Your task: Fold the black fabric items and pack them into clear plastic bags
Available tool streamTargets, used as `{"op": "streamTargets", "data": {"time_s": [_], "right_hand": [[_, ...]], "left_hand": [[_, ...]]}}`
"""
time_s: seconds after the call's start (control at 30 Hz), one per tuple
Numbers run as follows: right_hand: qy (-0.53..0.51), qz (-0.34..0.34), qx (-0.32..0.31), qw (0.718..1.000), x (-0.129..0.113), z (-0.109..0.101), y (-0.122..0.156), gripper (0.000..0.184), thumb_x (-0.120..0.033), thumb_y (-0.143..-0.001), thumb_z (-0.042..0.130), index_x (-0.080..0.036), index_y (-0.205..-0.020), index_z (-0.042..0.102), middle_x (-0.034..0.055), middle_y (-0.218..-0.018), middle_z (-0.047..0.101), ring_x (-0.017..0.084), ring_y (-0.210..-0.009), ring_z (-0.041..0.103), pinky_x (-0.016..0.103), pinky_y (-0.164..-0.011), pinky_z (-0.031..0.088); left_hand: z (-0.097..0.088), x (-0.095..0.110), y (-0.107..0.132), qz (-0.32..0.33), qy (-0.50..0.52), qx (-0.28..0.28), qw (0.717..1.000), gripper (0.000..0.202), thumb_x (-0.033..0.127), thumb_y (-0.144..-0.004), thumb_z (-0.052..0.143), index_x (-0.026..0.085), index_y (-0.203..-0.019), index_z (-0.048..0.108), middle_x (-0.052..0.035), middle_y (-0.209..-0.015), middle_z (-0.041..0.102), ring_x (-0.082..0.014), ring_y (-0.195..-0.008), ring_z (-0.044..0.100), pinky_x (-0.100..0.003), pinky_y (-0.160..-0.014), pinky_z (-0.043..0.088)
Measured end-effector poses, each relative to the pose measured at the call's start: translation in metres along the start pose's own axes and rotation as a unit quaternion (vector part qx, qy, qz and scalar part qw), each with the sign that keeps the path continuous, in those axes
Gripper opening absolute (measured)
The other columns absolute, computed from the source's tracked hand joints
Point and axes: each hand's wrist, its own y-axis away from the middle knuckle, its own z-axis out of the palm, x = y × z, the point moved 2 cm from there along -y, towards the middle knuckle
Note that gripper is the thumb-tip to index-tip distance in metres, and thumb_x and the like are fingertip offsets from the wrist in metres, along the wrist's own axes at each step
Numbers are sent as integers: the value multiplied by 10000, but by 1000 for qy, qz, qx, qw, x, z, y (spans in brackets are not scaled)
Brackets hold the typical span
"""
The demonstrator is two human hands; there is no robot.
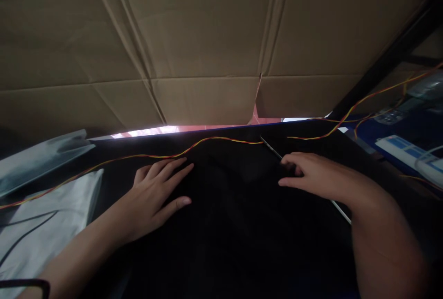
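Observation:
My left hand (157,197) lies flat on black fabric (221,234), fingers spread, fingertips just below a twisted red-and-yellow wire (214,138). Farther right, my right hand (308,174) has its fingers curled around a thin straight rod (272,148), with the thumb held apart. The rod's dark narrow tip points up and left, close to where the left stretch of wire stops. A pale end of the rod shows below my wrist; its middle is hidden by the hand. Beyond a short gap, another stretch of the same kind of wire (311,138) runs right.
Creased cardboard (204,36) stands upright behind the work surface. On the left are a clear plastic bag (44,156) and a white cloth-like sheet (65,206) with a dark cord over it. A blue-and-white packet (408,151) and clear plastic (425,86) lie at right.

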Motion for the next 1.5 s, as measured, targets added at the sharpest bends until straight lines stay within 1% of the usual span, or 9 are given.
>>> {"op": "streamTargets", "data": {"time_s": [0.17,0.3,0.4,0.63,0.77,0.97,1.17,1.33,1.5], "right_hand": [[4,-100,123,987,-27,6,40,192,-221,-968,555,-285,-1073,701,46,-1149,738,269,-1088,703,448,-984,550],[2,-156,44,987,-40,25,85,223,-147,-916,601,-318,-989,723,8,-1128,732,246,-1072,707,431,-996,579],[-14,-131,38,991,-30,37,108,170,-344,-982,682,-371,-1132,757,10,-1264,723,253,-1143,709,398,-958,617],[-68,62,257,962,-5,62,110,370,-569,-1007,592,-292,-1185,760,97,-1279,713,340,-1189,688,548,-1012,579],[-69,127,231,962,-9,80,103,397,-604,-918,641,-248,-1074,724,120,-1151,734,368,-1097,697,550,-940,581],[-131,193,164,958,-21,67,98,373,-607,-857,599,-275,-1018,658,69,-902,754,303,-762,733,447,-708,589],[-162,169,144,962,-12,64,98,444,-594,-834,636,-289,-1152,692,94,-1161,776,340,-1037,762,494,-880,612],[-89,23,212,973,-41,39,59,419,-568,-978,635,-311,-1305,682,71,-1351,698,309,-1235,678,487,-1021,576],[56,-151,130,978,-104,24,-41,423,-292,-1033,659,-194,-1444,632,120,-1507,625,339,-1296,612,519,-1077,525]], "left_hand": [[3,-2,0,-6,4,-7,1000,661,585,-1071,528,331,-1667,402,-122,-1642,521,-458,-1477,460,-715,-1163,389],[1,-2,0,-11,-1,-17,1000,657,596,-1079,495,302,-1661,416,-141,-1639,522,-468,-1474,457,-744,-1144,379],[-1,-2,1,-14,2,-18,1000,637,600,-1080,487,299,-1640,455,-139,-1629,536,-464,-1465,470,-743,-1142,378],[2,-2,-1,-13,-8,-21,1000,629,623,-1083,459,292,-1616,493,-135,-1629,534,-470,-1487,443,-755,-1148,361],[2,-2,-1,-3,-18,-1,1000,628,629,-1090,434,293,-1617,490,-140,-1623,540,-462,-1473,463,-740,-1133,383],[-8,1,-3,-18,-28,48,998,615,623,-1089,424,304,-1610,488,-125,-1649,516,-447,-1455,489,-706,-1109,418],[-2,-6,-5,-92,-51,75,992,543,496,-1099,426,228,-1561,521,-176,-1558,612,-445,-1414,551,-675,-1031,450],[0,-15,-7,-116,-40,69,990,443,335,-1054,487,202,-1465,585,-177,-1386,714,-448,-1303,630,-642,-962,468],[-15,-7,-10,-80,-5,111,991,309,281,-1037,533,249,-1311,672,-99,-1212,746,-342,-1143,700,-593,-1043,417]]}}
